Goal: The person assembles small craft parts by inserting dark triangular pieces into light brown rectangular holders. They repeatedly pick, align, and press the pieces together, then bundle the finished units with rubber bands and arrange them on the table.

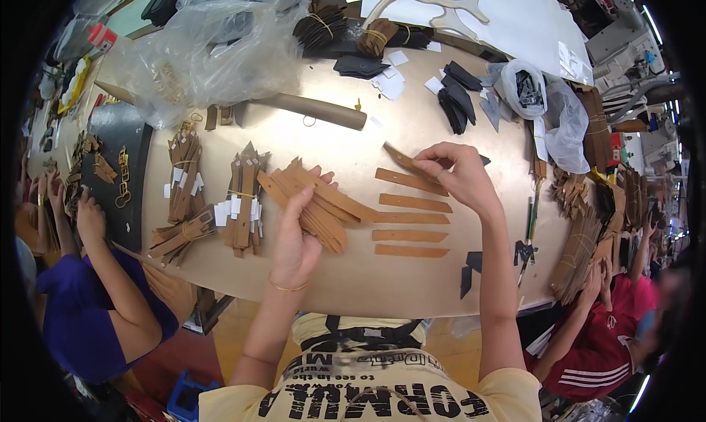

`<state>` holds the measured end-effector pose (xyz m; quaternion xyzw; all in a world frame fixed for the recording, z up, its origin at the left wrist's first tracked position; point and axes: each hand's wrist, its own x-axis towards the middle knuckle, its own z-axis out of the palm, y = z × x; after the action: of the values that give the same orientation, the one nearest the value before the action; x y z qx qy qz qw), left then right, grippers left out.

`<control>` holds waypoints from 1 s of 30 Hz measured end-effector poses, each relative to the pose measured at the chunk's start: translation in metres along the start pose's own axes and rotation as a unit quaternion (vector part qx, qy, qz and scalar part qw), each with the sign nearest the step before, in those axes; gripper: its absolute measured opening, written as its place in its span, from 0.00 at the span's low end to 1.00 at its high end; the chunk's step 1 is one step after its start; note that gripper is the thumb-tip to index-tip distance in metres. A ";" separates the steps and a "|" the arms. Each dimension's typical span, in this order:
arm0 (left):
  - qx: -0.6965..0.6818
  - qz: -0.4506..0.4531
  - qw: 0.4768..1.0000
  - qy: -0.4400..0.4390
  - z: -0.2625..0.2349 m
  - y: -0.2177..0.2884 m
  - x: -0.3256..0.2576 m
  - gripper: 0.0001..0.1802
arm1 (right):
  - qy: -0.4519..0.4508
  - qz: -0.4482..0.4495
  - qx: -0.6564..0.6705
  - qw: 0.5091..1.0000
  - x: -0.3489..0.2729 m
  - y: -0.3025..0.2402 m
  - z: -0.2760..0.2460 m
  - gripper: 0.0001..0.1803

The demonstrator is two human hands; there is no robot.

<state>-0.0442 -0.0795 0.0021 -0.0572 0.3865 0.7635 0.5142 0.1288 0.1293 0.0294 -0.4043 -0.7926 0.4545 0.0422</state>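
Observation:
My left hand point(298, 234) is closed round a fanned stack of tan leather strips point(323, 201), held above the table left of a column of single strips. Between the thumb and fingers of my right hand point(457, 173) is one leather strip point(398, 156), pinched near its end and tilted up over the column's far end. Below it several loose leather strips point(415, 201) lie roughly parallel, one after another toward me, each with a pointed end. To the left of my left hand stand banded bundles of brown strips point(244, 194) with white tags.
A clear plastic bag point(220, 62) and a brown roller point(316, 110) lie at the back left. Black pieces point(457, 102) and a bag of dark parts point(523, 87) are at the back right. Scissors point(524, 253) lie right. Co-workers' arms point(121, 275) reach in at both sides.

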 end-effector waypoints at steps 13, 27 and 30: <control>0.060 0.006 0.997 -0.037 0.016 -0.021 0.000 0.13 | 0.051 -0.158 0.138 0.976 -0.036 -0.016 0.039 0.10; 0.152 0.055 0.987 -0.020 0.023 -0.027 -0.005 0.10 | 0.060 -0.165 0.171 0.969 -0.037 -0.036 0.056 0.10; 0.152 0.041 0.987 0.009 0.023 -0.027 -0.008 0.10 | 0.079 -0.092 0.241 0.963 -0.035 -0.030 0.041 0.10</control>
<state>-0.0106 -0.0659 0.0077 0.0310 0.5048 0.7156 0.4818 0.1167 0.0697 0.0389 -0.3417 -0.6879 0.5926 0.2425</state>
